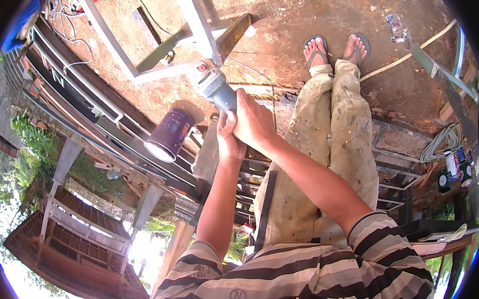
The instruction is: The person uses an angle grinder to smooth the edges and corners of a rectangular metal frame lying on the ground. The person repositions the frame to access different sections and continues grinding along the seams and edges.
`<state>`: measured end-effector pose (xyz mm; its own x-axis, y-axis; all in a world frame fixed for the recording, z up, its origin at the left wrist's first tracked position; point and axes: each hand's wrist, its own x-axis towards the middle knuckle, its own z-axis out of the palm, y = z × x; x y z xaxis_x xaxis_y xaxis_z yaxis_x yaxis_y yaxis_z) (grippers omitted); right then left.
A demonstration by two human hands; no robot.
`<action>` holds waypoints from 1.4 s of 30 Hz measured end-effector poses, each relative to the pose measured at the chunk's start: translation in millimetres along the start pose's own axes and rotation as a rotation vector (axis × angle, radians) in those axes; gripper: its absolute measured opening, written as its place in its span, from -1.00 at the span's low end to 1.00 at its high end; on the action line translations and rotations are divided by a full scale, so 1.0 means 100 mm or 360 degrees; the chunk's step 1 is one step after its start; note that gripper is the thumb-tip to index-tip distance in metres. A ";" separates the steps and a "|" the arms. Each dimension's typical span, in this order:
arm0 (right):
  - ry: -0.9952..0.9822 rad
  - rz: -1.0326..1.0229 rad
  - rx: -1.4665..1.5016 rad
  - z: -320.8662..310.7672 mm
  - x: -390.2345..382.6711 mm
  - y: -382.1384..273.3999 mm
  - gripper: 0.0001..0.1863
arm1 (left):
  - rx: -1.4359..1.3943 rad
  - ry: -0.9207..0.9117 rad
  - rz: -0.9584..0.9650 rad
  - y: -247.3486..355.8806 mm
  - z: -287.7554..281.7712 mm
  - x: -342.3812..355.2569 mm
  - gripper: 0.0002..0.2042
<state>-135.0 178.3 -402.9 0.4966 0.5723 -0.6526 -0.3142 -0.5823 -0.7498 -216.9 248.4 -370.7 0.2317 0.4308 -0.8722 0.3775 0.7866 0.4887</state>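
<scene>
Both my hands are closed round the grey-blue body of an angle grinder (217, 89), one against the other. My right hand (253, 119) wraps over its rear part. Under and beside it, my left hand (229, 141) grips the back end, thumb up along the body. The grinder's head, with a red button on it, meets the corner of a bare metal frame (196, 23) of square tubes. Whether the disc touches the metal is hidden by the head. A rusty brown bar (234, 34) joins the frame at that corner.
A dark purple bucket (172, 129) lies near my left hand. Long metal bars (77, 93) are stacked along the left. A cable (256, 69) crosses the dirt floor by my sandalled feet (316, 51). Coiled hose (442, 142) and cans (453, 169) sit at right.
</scene>
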 end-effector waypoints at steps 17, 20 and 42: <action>-0.0086 0.0043 -0.0035 -0.06 -0.08 0.01 -0.45 | -0.0023 0.0027 -0.0002 -0.08 0.00 -0.06 -0.59; -0.0134 0.0054 -0.0039 -0.06 -0.13 0.02 -0.42 | -0.0036 0.0075 -0.0010 -0.13 -0.02 -0.13 -0.58; -0.0002 0.0088 -0.0017 0.04 -0.25 0.16 -0.44 | -0.0013 -0.0051 -0.0021 -0.24 -0.11 -0.14 -0.54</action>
<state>-155.5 157.4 -399.0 0.4774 0.5397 -0.6934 -0.3328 -0.6193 -0.7112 -238.7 228.0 -370.6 0.2553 0.4063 -0.8774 0.3731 0.7958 0.4770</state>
